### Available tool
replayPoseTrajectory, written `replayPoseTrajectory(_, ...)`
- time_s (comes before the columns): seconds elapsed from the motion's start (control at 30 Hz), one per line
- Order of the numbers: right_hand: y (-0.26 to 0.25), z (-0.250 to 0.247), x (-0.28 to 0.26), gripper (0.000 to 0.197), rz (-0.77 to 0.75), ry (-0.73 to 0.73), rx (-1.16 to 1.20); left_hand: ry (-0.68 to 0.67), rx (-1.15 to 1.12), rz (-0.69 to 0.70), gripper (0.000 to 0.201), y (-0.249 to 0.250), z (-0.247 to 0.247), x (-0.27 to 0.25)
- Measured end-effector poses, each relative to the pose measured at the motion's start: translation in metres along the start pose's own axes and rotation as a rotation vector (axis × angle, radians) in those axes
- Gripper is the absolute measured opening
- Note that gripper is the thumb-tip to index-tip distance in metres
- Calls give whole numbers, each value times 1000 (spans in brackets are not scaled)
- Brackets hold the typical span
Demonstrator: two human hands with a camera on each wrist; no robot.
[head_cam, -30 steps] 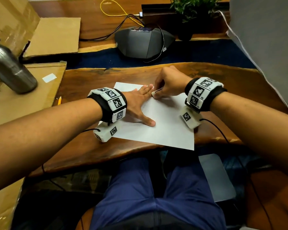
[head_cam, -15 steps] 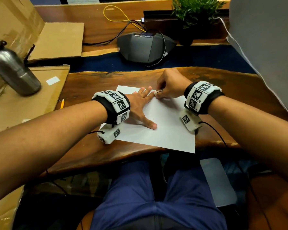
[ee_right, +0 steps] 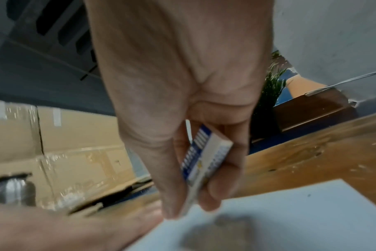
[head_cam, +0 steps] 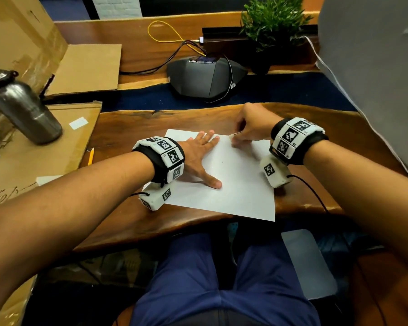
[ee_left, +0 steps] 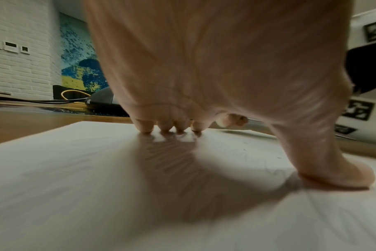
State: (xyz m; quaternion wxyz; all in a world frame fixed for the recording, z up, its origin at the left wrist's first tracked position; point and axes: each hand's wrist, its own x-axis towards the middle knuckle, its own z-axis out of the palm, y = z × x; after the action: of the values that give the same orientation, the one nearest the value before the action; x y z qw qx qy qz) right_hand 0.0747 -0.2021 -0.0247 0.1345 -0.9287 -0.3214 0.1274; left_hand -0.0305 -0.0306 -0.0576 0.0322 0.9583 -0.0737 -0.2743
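Now right hand (head_cam: 252, 124) pinches a rectangular eraser (ee_right: 206, 158); flat left hand (head_cam: 198, 156) presses smooth paper (head_cam: 233, 184).

Flat paper sheet (head_cam: 240, 184): plain white
Small block eraser in sleeve (ee_right: 206, 156): white with blue stripes
Slab wooden table (head_cam: 132, 128): glossy brown, dark grain
Wrist bands (head_cam: 163, 151): black, with black-and-white square codes

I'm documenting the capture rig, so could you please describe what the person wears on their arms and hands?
No sleeves or gloves show on the left hand or right hand. The left wristband and right wristband are black, tiled with white plates bearing black square markers. Below each hangs a white boxy camera block, also marked, trailing a thin black cable.
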Motion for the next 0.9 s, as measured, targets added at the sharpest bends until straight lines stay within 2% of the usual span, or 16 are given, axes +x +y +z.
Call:
replayPoseTrajectory(0.13,16,-1,-17,10,71,-177,-2,41,-12,22,135,-1,3,-2)
replayPoseTrajectory(0.23,27,1,-20,14,111,-243,31,43,37,83,124,1,6,-7)
replayPoseTrajectory(0.33,30,-1,-21,16,111,-268,60,64,59,180,110,0,8,-18)
replayPoseTrajectory(0.47,34,-3,-19,19,116,-293,85,188,95,386,98,-8,16,-45)
replayPoseTrajectory(0.53,35,-3,-17,20,117,-311,88,152,160,519,94,-6,25,-60)
replayPoseTrajectory(0.63,34,-5,-15,19,105,-343,96,7,267,652,93,1,42,-68)
replayPoseTrajectory(0.7,32,-6,-15,18,110,-350,102,-42,274,668,93,1,44,-61)
replayPoseTrajectory(0.77,32,-6,-14,17,126,-356,122,-25,259,627,90,-3,35,-46)
replayPoseTrajectory(0.9,35,-5,-15,20,124,-354,127,15,262,393,91,-12,9,-7)
